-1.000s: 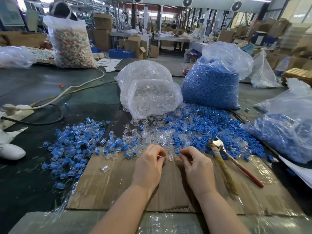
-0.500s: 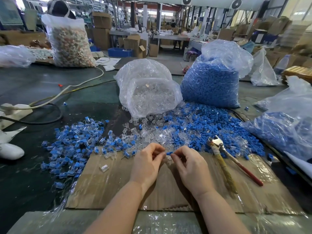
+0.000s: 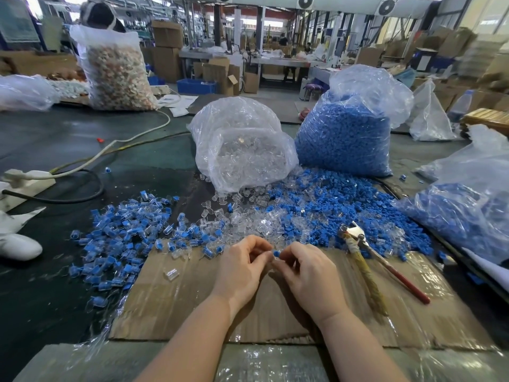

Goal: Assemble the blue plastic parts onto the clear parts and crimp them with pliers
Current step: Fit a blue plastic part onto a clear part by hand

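Observation:
My left hand and my right hand meet fingertip to fingertip over the cardboard sheet. Between them sits a small blue plastic part, pinched by my right fingers, against a clear part that my left fingers pinch and mostly hide. Loose clear parts and loose blue parts lie piled just beyond my hands. A heap of assembled blue-and-clear pieces spreads to the left. The pliers lie on the cardboard to the right of my right hand, untouched.
A bag of clear parts and a bag of blue parts stand behind the piles. Another bag of blue pieces lies at the right. A power strip with cables and a white shoe are at the left.
Both hands have drawn slightly back from the pile and come together; a blue part now shows between the fingertips, where only a clear part was handled before.

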